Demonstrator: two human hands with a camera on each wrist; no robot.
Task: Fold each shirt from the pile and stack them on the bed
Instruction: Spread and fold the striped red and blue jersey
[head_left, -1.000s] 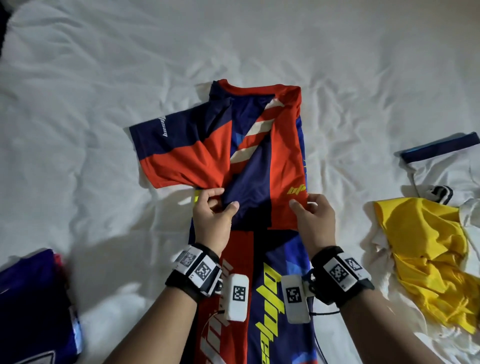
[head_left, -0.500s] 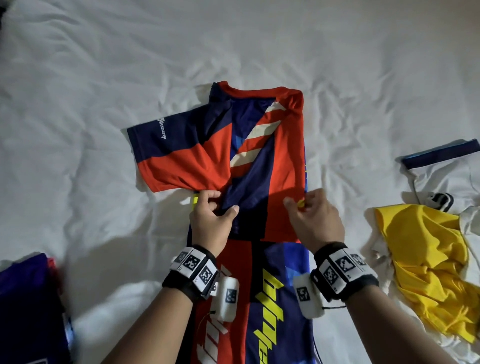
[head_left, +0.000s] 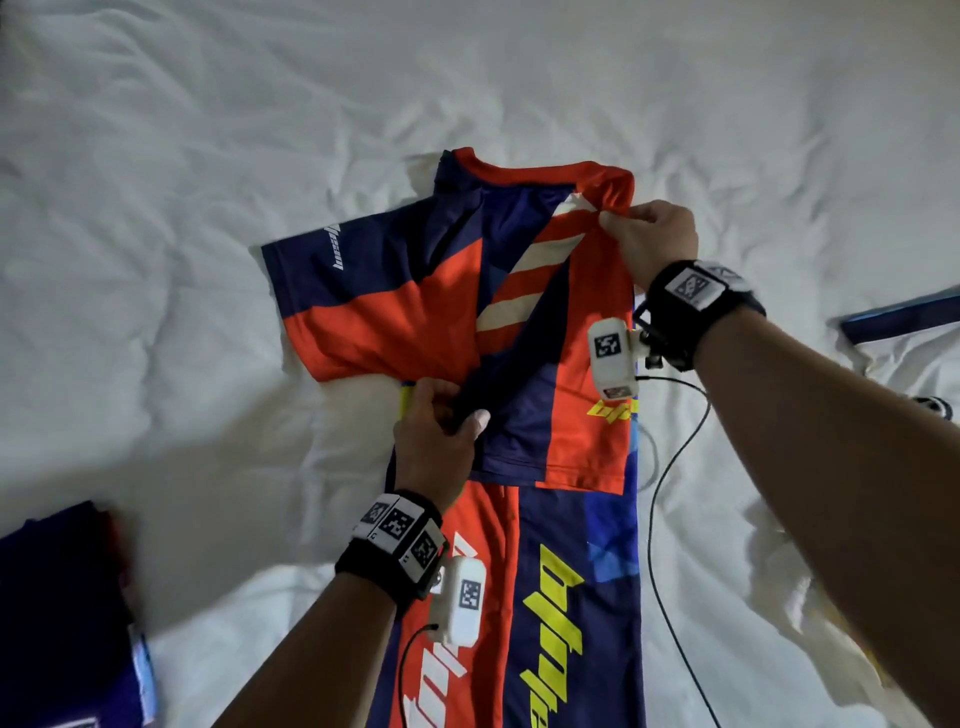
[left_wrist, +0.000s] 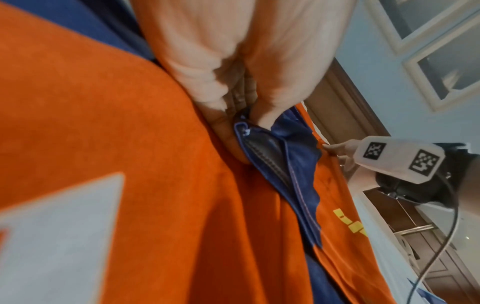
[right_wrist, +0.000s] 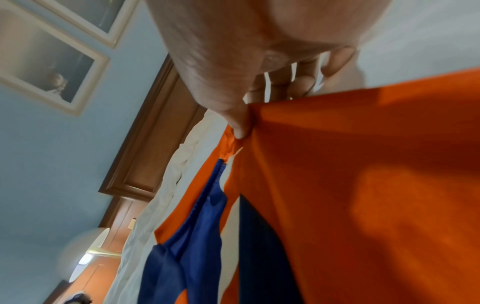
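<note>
An orange and navy jersey (head_left: 524, 332) with yellow lettering lies lengthwise on the white bed sheet (head_left: 156, 156). Its right side is folded inward and its left sleeve (head_left: 363, 291) still spreads out flat. My left hand (head_left: 441, 421) pinches the navy hem edge (left_wrist: 262, 142) near the sleeve's underarm. Up at the right shoulder, my right hand (head_left: 644, 234) pinches the orange fabric (right_wrist: 337, 164) by the collar, thumb on top.
A dark blue folded garment (head_left: 57, 613) lies at the lower left. White and pale shirts (head_left: 904, 353) sit in a heap at the right, behind my right forearm. A black cable (head_left: 670, 467) runs from the right wrist camera across the sheet.
My right hand has moved from the folded hem up to the jersey's right shoulder and taken hold there. My left hand has kept its pinch. The head view has moved closer.
</note>
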